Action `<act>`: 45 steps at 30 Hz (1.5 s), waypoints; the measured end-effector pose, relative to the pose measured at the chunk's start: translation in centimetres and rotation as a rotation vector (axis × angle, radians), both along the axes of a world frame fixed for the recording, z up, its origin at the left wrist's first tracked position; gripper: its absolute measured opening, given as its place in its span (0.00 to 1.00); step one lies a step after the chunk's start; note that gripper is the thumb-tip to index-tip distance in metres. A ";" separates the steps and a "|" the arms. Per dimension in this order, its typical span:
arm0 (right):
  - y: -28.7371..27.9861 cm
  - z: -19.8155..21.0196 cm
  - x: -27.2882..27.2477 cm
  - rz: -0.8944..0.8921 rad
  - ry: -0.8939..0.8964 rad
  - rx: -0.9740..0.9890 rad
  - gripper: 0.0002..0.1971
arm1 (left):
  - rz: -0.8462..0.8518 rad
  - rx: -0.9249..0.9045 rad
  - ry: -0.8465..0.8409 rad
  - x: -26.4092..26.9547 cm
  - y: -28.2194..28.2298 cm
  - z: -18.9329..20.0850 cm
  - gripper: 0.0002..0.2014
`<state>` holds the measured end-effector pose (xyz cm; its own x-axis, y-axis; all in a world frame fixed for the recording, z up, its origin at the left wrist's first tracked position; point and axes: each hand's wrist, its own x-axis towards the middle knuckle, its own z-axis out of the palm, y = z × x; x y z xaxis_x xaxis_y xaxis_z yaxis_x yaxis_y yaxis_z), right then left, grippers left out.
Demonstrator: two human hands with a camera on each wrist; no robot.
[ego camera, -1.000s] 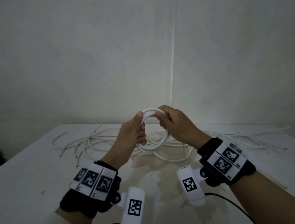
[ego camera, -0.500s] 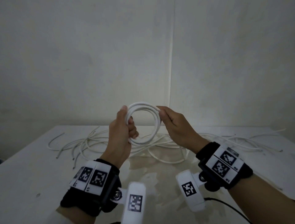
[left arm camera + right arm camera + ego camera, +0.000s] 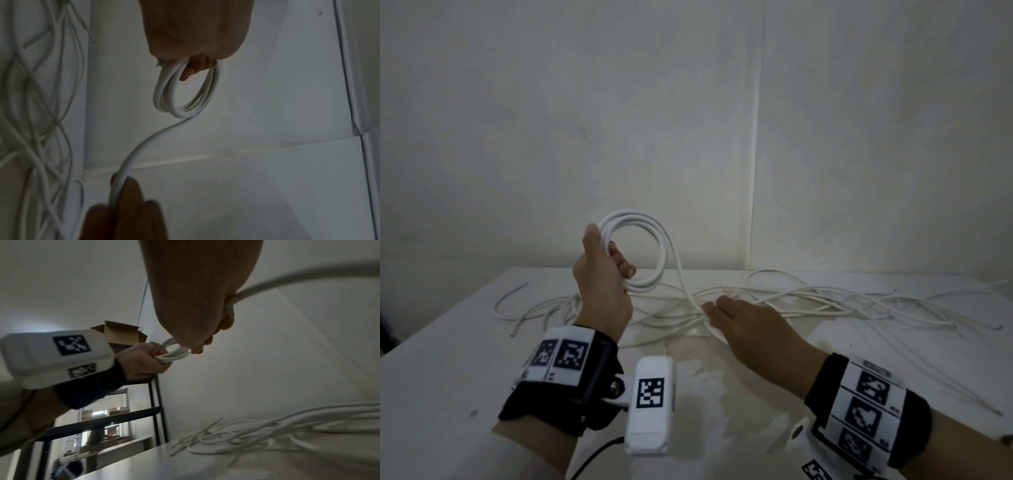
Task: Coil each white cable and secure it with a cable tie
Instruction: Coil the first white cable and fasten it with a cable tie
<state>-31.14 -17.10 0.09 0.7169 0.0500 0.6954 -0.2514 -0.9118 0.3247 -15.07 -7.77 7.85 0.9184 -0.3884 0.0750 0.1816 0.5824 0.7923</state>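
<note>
My left hand (image 3: pixel 602 270) is raised above the table and grips a coil of white cable (image 3: pixel 657 253) of several loops; the coil (image 3: pixel 185 97) hangs from its fingers in the left wrist view. One strand (image 3: pixel 681 274) runs from the coil down to my right hand (image 3: pixel 736 318), which is low over the table with its fingers curled round that strand (image 3: pixel 123 168). The right wrist view shows the cable (image 3: pixel 287 279) leaving my right hand's grip. No cable tie is visible.
Several loose white cables (image 3: pixel 825 301) lie tangled across the back of the white table (image 3: pixel 448 359), spreading left and right. Walls meet in a corner just behind. The right wrist view shows a black shelf frame (image 3: pixel 156 410) and a cardboard box (image 3: pixel 121 334) to the left.
My right hand has let go of the coil and dropped to the table, gripping the trailing strand. The left hand has lifted the coil a little higher and left.
</note>
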 end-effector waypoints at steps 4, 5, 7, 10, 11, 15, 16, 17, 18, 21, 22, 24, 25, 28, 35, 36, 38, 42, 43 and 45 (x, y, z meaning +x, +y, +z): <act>1.7 1.2 0.5 0.027 0.087 -0.077 0.15 | -0.031 0.074 -0.073 -1.3 -0.6 -0.7 0.20; 2.0 1.6 0.6 0.019 0.106 -0.094 0.14 | -0.047 0.095 -0.106 -1.7 -0.7 -0.8 0.20; 2.3 2.3 0.7 0.037 0.123 -0.117 0.09 | -0.087 0.161 -0.182 -2.6 -0.7 -1.1 0.21; 2.3 3.7 1.0 0.151 0.090 -0.129 0.11 | -0.184 0.228 -0.266 -4.1 -0.6 -1.3 0.22; 2.4 4.3 1.1 0.205 0.074 -0.103 0.12 | -0.220 0.245 -0.282 -4.4 -0.4 -1.4 0.22; 2.2 5.9 1.4 0.349 -0.012 0.073 0.03 | -0.345 0.294 -0.432 -5.3 -0.1 -2.4 0.25; 2.1 6.3 1.4 0.346 -0.047 0.135 0.05 | -0.356 0.321 -0.441 -5.5 -0.1 -2.4 0.25; 2.1 6.6 1.3 0.343 -0.071 0.211 0.07 | -0.366 0.359 -0.431 -5.7 -0.1 -2.3 0.24; 1.9 6.8 1.2 0.347 -0.093 0.279 0.09 | -0.380 0.390 -0.424 -5.9 -0.2 -2.2 0.24; 1.4 7.0 0.8 0.350 -0.083 0.377 0.09 | -0.419 0.443 -0.478 -6.4 -0.1 -1.7 0.24; 0.9 7.1 0.6 0.349 -0.084 0.398 0.08 | -0.441 0.460 -0.491 -6.4 0.0 -1.8 0.24; -0.1 7.7 0.2 0.338 -0.090 0.436 0.07 | -0.497 0.489 -0.483 -6.4 0.3 -2.0 0.24; -0.6 8.0 -0.1 0.327 -0.093 0.442 0.07 | -0.526 0.500 -0.479 -6.4 0.4 -2.1 0.24; -1.5 8.3 -0.3 0.325 -0.092 0.465 0.11 | -0.595 0.515 -0.494 -6.5 0.6 -2.1 0.25; -2.9 8.1 -1.2 0.310 -0.194 0.716 0.13 | -0.578 0.463 -0.473 -6.5 0.9 -1.5 0.25; -2.9 8.0 -1.2 0.287 -0.192 0.735 0.13 | -0.560 0.456 -0.453 -6.5 0.9 -1.5 0.25; -2.5 7.6 -1.2 0.216 -0.168 0.755 0.11 | -0.517 0.432 -0.420 -6.3 0.8 -1.4 0.25; -2.1 7.6 -1.7 0.128 -0.108 0.864 0.10 | -0.461 0.384 -0.362 -5.8 0.7 -1.2 0.24; -1.9 7.7 -1.8 0.139 -0.097 0.920 0.09 | -0.458 0.372 -0.351 -5.7 0.7 -1.2 0.24; -1.4 7.8 -1.8 0.157 -0.084 1.023 0.10 | -0.455 0.352 -0.341 -5.7 0.6 -1.0 0.24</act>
